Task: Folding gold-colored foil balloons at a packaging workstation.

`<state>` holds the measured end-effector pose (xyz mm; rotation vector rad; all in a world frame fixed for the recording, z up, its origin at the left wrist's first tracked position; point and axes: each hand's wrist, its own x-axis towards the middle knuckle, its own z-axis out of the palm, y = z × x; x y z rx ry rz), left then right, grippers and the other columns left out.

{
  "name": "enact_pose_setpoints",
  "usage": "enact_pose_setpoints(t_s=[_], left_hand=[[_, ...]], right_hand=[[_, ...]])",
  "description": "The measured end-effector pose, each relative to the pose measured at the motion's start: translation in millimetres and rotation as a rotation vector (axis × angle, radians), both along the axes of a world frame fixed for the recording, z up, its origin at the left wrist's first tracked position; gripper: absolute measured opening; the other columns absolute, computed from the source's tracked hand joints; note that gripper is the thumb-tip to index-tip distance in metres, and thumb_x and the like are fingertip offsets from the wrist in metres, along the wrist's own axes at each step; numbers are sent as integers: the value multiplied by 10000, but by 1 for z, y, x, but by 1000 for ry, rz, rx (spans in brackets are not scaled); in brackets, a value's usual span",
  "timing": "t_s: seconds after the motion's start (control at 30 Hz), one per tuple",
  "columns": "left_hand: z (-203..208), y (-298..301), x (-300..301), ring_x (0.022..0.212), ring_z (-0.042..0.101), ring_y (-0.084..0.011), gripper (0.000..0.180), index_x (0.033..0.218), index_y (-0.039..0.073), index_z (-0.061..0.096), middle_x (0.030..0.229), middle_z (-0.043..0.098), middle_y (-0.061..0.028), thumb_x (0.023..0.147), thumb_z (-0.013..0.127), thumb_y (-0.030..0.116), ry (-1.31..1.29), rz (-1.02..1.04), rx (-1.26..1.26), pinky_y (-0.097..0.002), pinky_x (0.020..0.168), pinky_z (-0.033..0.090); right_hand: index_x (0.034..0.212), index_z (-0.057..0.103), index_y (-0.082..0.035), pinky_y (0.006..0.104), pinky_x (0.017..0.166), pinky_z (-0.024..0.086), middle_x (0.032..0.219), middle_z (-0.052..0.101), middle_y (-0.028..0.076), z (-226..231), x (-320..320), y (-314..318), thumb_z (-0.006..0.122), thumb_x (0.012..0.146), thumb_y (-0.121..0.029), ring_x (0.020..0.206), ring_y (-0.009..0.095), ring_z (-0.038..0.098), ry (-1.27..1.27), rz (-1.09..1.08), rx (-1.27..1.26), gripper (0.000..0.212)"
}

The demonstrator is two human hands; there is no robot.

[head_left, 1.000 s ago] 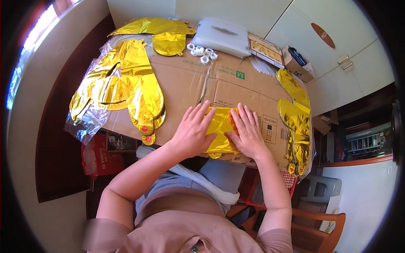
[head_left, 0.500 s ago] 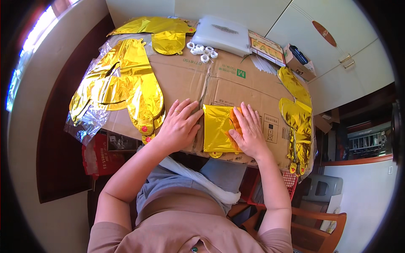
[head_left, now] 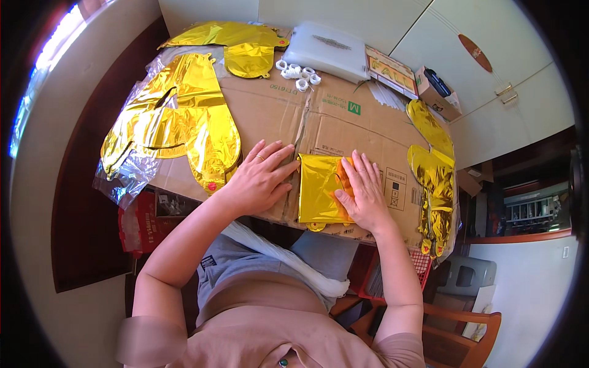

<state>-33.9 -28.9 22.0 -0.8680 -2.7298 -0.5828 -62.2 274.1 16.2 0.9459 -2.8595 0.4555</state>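
A gold foil balloon (head_left: 319,184), folded flat into a rough square, lies near the front edge of the cardboard-covered table (head_left: 270,116). My right hand (head_left: 365,193) rests flat on its right side, fingers stretched out and pointing away from me. Just left of it, my left hand (head_left: 264,178) lies on the cardboard with fingers extended, the fingertips close to the balloon's left edge. A small tab of gold foil peeks out under the near edge of the folded piece. Neither hand grips anything.
Unfolded gold foil balloons (head_left: 178,116) spread over the left side, with clear plastic beneath. More gold foil (head_left: 429,165) lies at the right edge. At the back are white ribbon rolls (head_left: 300,76), a translucent case (head_left: 325,52) and a small box (head_left: 438,95).
Both hands keep nearly the same pose on and beside the folded balloon. The whole view has shifted slightly; nothing was taken hold of or let go.
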Motion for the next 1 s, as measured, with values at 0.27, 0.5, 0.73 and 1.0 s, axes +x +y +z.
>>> enact_pose_setpoints(t_s=[0.27,0.5,0.73,1.0], left_hand=[[0,-5,0,1417,382,-341,495,1372,90,574,1503,448,-149,920,646,279,-2,-12,-16,-548,1198,239],[1,-1,0,1417,382,-343,504,1379,95,569,1497,454,-152,919,647,286,-16,-17,9,-550,1198,238],[-1,-9,1,1389,416,-356,470,1345,78,593,1453,494,-163,923,649,277,-6,8,49,-533,1193,260],[7,24,-8,1331,474,-378,443,1242,45,613,1380,540,-183,857,731,232,17,144,389,-528,1151,325]], right_hand=[[1537,362,-104,544,1222,132,1614,271,216,-1,0,-1,473,1006,-537,1495,404,239,10,2,20,695],[1538,364,-107,542,1223,130,1614,273,213,-1,1,-1,470,1006,-541,1497,402,236,21,2,34,695],[1541,363,-112,541,1225,126,1620,267,205,-1,1,-2,467,1006,-542,1503,393,229,23,0,43,695],[1548,356,-118,538,1226,124,1624,269,193,0,1,-3,460,1001,-564,1507,384,227,25,-13,71,714]])
